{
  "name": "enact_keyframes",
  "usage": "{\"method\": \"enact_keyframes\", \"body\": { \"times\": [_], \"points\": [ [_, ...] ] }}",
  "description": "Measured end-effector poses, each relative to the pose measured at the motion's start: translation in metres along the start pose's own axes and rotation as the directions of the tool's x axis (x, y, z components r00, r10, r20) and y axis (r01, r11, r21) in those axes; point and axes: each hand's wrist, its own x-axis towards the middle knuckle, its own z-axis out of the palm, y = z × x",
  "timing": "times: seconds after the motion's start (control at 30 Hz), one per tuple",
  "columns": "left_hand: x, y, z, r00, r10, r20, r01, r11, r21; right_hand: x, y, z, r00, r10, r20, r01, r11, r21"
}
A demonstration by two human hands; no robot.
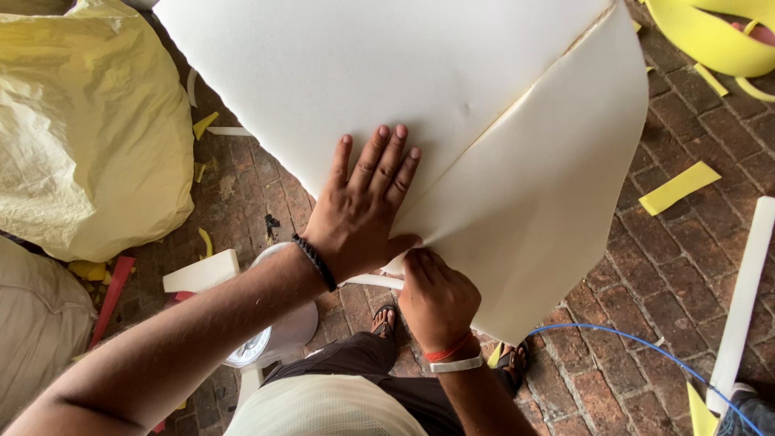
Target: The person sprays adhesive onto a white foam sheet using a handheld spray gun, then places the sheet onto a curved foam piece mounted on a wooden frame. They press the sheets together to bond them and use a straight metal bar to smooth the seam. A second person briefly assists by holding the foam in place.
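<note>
A large pale-yellow plastic bag, stuffed full, is seen at the far left on the brick floor, with a beige sack nearer below it. Yellow foam offcuts are scattered over the bricks at the right, and a curled yellow strip is found at the far right corner. A white foam strip is laid along the right edge, a blue cord is run across the near right, and a white fan is placed near the left of centre.
</note>
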Motion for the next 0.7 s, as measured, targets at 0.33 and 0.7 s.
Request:
{"method": "enact_keyframes", "body": {
  "times": [0.33, 0.7],
  "points": [
    [-0.001, -0.009, 0.003, 1.000, 0.008, -0.020, -0.006, 0.996, 0.087, -0.016, 0.051, 0.007, 0.955, 0.205, -0.215, -0.102, 0.906, 0.410],
    [0.087, -0.020, -0.035, 0.948, 0.220, -0.231, -0.209, 0.975, 0.072, 0.098, 0.103, 0.013, 0.967, 0.212, -0.142, -0.168, 0.948, 0.271]
  ]
}}
